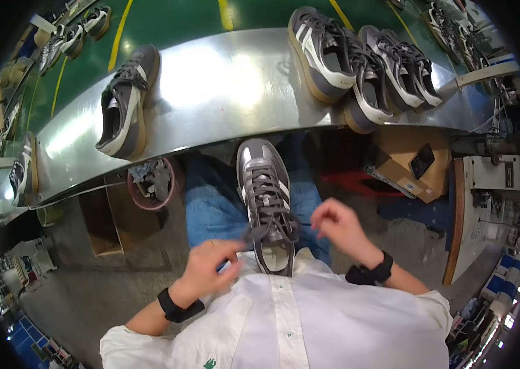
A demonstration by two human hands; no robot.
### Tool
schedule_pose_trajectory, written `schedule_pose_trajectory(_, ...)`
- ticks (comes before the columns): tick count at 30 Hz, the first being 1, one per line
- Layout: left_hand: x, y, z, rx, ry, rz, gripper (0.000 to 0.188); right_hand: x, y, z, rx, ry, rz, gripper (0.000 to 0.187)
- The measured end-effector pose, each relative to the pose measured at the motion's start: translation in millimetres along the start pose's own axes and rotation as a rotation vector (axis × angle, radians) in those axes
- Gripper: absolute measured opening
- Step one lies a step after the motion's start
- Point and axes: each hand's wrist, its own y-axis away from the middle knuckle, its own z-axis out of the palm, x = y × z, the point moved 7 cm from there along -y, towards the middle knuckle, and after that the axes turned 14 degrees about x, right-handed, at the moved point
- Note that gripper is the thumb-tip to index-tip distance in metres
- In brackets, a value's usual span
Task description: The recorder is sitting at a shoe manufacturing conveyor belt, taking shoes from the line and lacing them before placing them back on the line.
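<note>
A dark grey sneaker (263,184) with white side stripes rests between my thighs, toe pointing away from me, its laces crossed up the tongue and gathered in a dark loose bundle near the collar. My left hand (209,265) is left of the collar, fingers curled and blurred by motion; a small blue-and-white thing shows at its palm, too little of it to name. Right of the laces, my right hand (335,224) is raised with its fingers drawn together. Whether a lace end is in either hand cannot be made out.
A metal ledge (211,117) crosses in front, beside a green belt (180,18). Single sneakers (126,104) stand at its left, several more (324,58) at its right. Below are a pink bin (168,194) of scraps, an open carton (103,224), and another box (401,166) with a phone-like black object.
</note>
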Motion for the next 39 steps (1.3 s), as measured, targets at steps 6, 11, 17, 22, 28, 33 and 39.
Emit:
schedule_pose_trajectory(6,-1.9,-77.4,-9.9,0.290,-0.138,-0.085,0.030,-78.5,-35.6,54.6,-0.068,0.196,-0.328,0.014)
schedule_pose_trajectory(11,2.1,-81.3,3.7,0.095,-0.163,-0.310,0.039,-87.9,-35.1,71.0,-0.301,0.415,-0.329,0.016)
schedule_pose_trajectory(17,4.9,-69.5,8.8,0.018,-0.180,-0.101,0.026,-75.6,-38.3,64.3,-0.406,0.101,-0.143,0.012)
schedule_pose_trajectory(22,22.0,-71.9,-19.2,0.221,-0.177,0.168,0.014,-110.7,-12.9,57.2,-0.172,0.705,-0.954,0.014)
schedule_pose_trajectory(28,-14.2,-26.3,-11.0,0.248,-0.330,0.009,0.016,-74.0,2.2,41.7,0.009,0.670,-0.884,0.018)
schedule_pose_trajectory(33,43.7,-59.6,-24.9,0.376,-0.365,0.222,0.019,-105.5,2.6,33.3,0.180,0.561,-0.821,0.021)
schedule_pose_trajectory(39,8.9,-86.6,7.3,0.311,-0.386,-0.019,0.019,-80.4,-45.6,61.4,-0.091,0.336,-0.402,0.019)
